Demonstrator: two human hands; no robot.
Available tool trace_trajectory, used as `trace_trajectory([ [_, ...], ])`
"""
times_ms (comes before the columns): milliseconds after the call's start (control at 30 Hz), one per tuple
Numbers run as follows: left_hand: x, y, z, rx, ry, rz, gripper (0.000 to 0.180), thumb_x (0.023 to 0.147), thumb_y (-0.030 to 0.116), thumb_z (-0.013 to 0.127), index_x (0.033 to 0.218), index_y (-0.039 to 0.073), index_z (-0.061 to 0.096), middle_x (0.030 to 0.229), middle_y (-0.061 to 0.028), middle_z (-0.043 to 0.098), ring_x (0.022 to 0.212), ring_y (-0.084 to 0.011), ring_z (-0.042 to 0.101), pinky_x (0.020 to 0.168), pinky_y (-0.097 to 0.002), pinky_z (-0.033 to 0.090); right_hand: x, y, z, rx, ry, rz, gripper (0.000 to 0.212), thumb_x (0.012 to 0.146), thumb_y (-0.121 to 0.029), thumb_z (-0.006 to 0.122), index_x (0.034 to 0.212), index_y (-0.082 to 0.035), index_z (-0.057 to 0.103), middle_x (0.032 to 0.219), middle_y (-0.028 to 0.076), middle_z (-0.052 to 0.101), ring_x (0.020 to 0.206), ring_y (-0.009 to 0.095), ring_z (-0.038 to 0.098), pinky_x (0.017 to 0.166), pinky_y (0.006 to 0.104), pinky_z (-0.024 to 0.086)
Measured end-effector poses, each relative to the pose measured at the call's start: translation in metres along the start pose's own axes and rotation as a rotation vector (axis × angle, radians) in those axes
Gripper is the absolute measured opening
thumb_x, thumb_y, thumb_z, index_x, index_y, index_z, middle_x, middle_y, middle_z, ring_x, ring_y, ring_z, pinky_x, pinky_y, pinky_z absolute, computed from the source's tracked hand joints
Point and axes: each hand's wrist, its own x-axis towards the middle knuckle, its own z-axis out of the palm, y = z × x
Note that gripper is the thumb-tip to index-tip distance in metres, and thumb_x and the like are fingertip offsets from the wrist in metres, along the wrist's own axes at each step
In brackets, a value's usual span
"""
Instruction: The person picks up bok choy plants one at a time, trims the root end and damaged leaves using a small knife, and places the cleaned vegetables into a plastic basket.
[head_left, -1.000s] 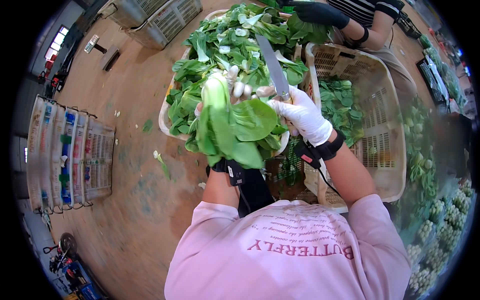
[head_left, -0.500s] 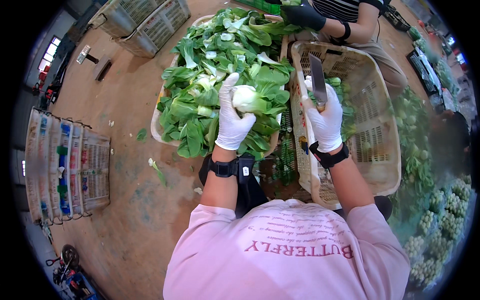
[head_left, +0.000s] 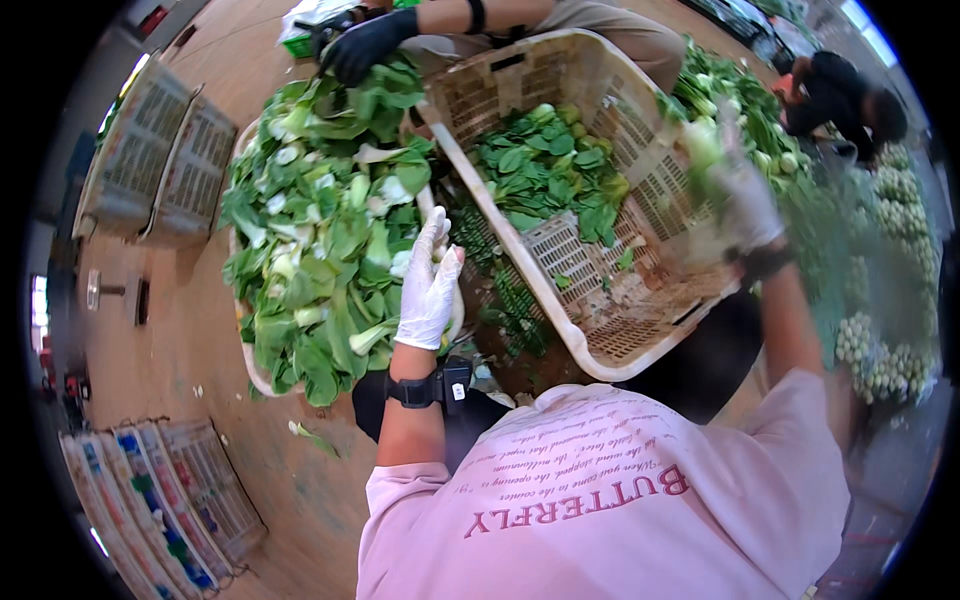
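My left hand, in a white glove, is raised with its fingers stretched and nothing in it. It is beside the right edge of a crate heaped with bok choy and loose leaves. My right hand, also white-gloved, is reached far out to the right and smeared by motion. Against its fingers shows a blurred pale-green bok choy; whether the hand grips it cannot be made out. The knife is not discernible now. Between my hands stands a dirty cream plastic crate with green leaves at its far end.
Across from me a person's black-gloved hand is over the heap. Beyond my right hand lies a pile of bok choy, with bagged pale vegetables further right. Another person crouches there. Stacked crates stand at the left.
The view has turned right. My left hand no longer holds the bok choy. My right hand, which held a knife upright over the cream crate, has swung out past its right side.
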Motion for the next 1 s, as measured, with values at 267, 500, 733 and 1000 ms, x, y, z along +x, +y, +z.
trace_trajectory([
  [267,0.037,-0.053,0.126,0.662,0.135,0.126,0.074,0.082,0.033,0.066,0.146,0.015,0.033,0.146,-0.0174,0.036,0.134,-0.0395,0.030,0.111,-0.0499,0.021,0.118,0.025,-0.080,-0.170,0.387,-0.316,0.021,0.087,-0.026,0.065,0.090,-0.006,0.063,0.078,0.001,0.062,0.060,0.016,0.055,0.055,0.0314,0.046],
  [500,0.042,-0.044,0.165,1.211,-0.002,-0.011,0.075,0.078,0.043,0.063,0.144,0.020,0.036,0.143,-0.0086,0.042,0.134,-0.0316,0.033,0.106,-0.0628,0.018,0.124,0.263,0.017,-1.024,0.190,0.248,0.039,0.084,-0.044,0.059,0.094,-0.007,0.062,0.093,0.021,0.065,0.089,0.040,0.062,0.077,0.0481,0.048],
  [733,0.040,-0.044,0.167,1.304,-0.029,-0.064,0.076,0.073,0.039,0.067,0.140,0.015,0.041,0.132,-0.0087,0.051,0.123,-0.0285,0.045,0.102,-0.0643,0.022,0.121,0.392,0.103,-0.456,0.712,0.695,0.066,0.085,-0.045,0.062,0.133,-0.002,0.047,0.110,0.022,0.065,0.102,0.038,0.061,0.088,0.0431,0.047],
  [1000,0.043,-0.042,0.170,1.291,-0.047,-0.065,0.074,0.074,0.039,0.067,0.139,0.013,0.043,0.126,-0.0092,0.054,0.118,-0.0281,0.048,0.101,-0.0658,0.023,0.124,0.384,0.130,-0.159,0.938,0.676,0.036,0.081,-0.026,0.072,0.101,0.002,0.060,0.095,0.019,0.066,0.084,0.037,0.061,0.078,0.0433,0.046],
])
